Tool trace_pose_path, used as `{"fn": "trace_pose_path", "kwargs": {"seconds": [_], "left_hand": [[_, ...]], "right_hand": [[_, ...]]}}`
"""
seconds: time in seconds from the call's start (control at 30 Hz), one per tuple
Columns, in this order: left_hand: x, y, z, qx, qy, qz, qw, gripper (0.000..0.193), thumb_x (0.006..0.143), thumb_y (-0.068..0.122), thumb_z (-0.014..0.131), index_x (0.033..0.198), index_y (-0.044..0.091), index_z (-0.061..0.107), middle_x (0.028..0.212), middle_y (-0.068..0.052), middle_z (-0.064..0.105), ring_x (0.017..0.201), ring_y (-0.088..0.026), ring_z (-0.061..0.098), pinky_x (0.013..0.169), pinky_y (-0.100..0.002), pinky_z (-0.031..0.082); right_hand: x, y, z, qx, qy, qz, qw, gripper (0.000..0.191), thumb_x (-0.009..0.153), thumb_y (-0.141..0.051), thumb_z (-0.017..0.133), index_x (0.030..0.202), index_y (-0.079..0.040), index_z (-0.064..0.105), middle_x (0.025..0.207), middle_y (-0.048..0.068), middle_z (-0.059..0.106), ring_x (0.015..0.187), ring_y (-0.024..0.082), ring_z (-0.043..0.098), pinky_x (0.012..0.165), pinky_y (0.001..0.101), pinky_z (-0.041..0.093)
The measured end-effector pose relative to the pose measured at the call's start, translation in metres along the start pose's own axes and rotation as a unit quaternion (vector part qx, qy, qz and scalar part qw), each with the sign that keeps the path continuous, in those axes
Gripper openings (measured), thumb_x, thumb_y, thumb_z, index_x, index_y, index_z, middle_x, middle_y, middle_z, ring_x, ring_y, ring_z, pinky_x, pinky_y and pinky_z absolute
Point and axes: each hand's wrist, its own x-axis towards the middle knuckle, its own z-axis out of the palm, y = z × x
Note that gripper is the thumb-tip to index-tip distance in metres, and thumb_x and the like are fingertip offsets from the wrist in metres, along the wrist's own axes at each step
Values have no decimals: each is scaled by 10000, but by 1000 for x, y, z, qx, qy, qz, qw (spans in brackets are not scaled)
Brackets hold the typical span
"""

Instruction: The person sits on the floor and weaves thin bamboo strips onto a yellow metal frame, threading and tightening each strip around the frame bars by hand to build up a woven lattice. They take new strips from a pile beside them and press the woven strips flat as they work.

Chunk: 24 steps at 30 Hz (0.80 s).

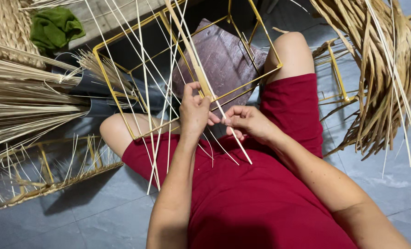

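A person in dark red clothes sits on the grey tiled floor point(99, 207) with a yellow metal wire frame point(187, 69) propped across the knees. The left hand point(194, 113) is closed around the frame's near bar, its grip also pinching a flat pale cane strip point(189, 50) that runs up toward twelve o'clock. The right hand point(249, 122), just beside it at three o'clock, has thumb and fingers closed on a thin pale reed point(235, 138) that slants down toward five o'clock. More thin reeds fan across the frame. A brown board point(228, 60) lies under the frame. At nine o'clock sits a bundle of pale reeds point(26, 101); a green cloth point(53, 27) lies at eleven o'clock. A heap of dried straw-coloured leaves point(376, 74) hangs at two o'clock. A half-woven frame point(44, 170) lies at eight o'clock.
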Motion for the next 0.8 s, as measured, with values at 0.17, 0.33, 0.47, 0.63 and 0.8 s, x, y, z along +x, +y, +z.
{"fn": "trace_pose_path", "kwargs": {"seconds": [0.17, 0.33, 0.47, 0.63, 0.8], "left_hand": [[-1, 2, 2, 8, 11, 6, 1000, 354, 944, 12, 559, 1261, 32, 404, 926, -180, 784, 413, -210, 667, 294, -284, 478], [-4, 6, 4, 5, 22, 3, 1000, 355, 931, -2, 523, 1261, 37, 399, 920, -167, 784, 411, -207, 668, 298, -280, 477], [-7, 9, 7, 28, 43, 13, 999, 355, 925, -6, 543, 1250, 29, 405, 897, -170, 786, 412, -206, 670, 301, -285, 477], [-9, 8, 9, 48, 57, 9, 997, 318, 916, -5, 555, 1193, 21, 400, 885, -169, 781, 411, -206, 675, 303, -296, 494], [-11, 5, 9, 54, 55, 30, 997, 233, 940, 0, 550, 1134, 8, 420, 839, -156, 767, 427, -196, 685, 308, -294, 490]], "right_hand": [[-6, 3, 2, -4, -25, 11, 1000, 152, 989, -149, 676, 987, -4, 632, 754, 73, 689, 504, 81, 533, 471, 218, 429], [-16, 5, 4, 8, -18, 15, 1000, 161, 986, -157, 667, 1004, 1, 642, 760, 72, 700, 525, 81, 562, 486, 223, 454], [-20, 9, 7, 0, -7, 2, 1000, 169, 992, -172, 671, 1015, -6, 650, 764, 64, 703, 524, 74, 556, 491, 217, 453], [-19, 15, -1, -4, -32, 6, 999, 206, 1018, -194, 626, 1047, 5, 674, 809, 70, 733, 580, 81, 594, 541, 222, 486], [7, 11, -18, 15, 20, 4, 1000, 272, 1039, -223, 567, 1100, 7, 699, 855, 47, 727, 631, 91, 626, 587, 232, 519]]}}
